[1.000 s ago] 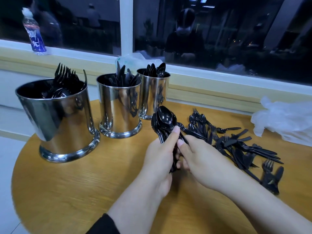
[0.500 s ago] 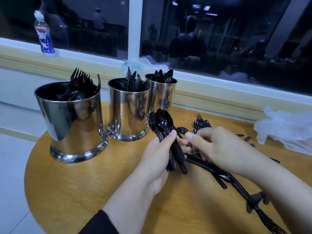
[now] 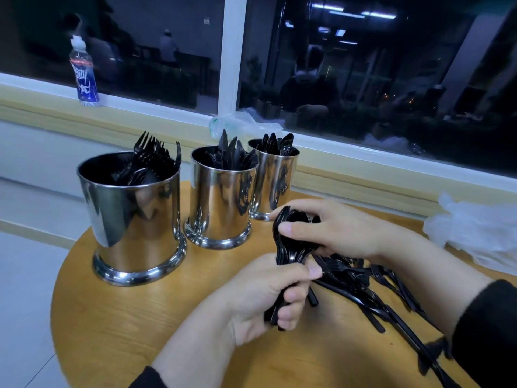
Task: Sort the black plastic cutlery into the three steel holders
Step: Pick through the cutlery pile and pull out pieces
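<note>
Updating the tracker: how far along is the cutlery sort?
Partly done. Done: the left holder has forks, the middle holder knives, the far holder spoons. In hand: a bundle of spoons, handles in the left hand's grip, bowls cupped by the right hand, not yet in the spoon holder. Left: a loose pile of cutlery, forks among it, on the round table.

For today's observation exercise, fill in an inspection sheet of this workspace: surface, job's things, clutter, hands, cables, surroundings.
Surface: round wooden table.
Job's things: fork holder, knife holder, spoon holder; spoon bundle; loose cutlery on the table.
Clutter: plastic bag, water bottle on the sill.
Hands: left hand grips the spoon handles; right hand holds the bowls.
Cables: nothing seen.
Surroundings: dark window.
</note>
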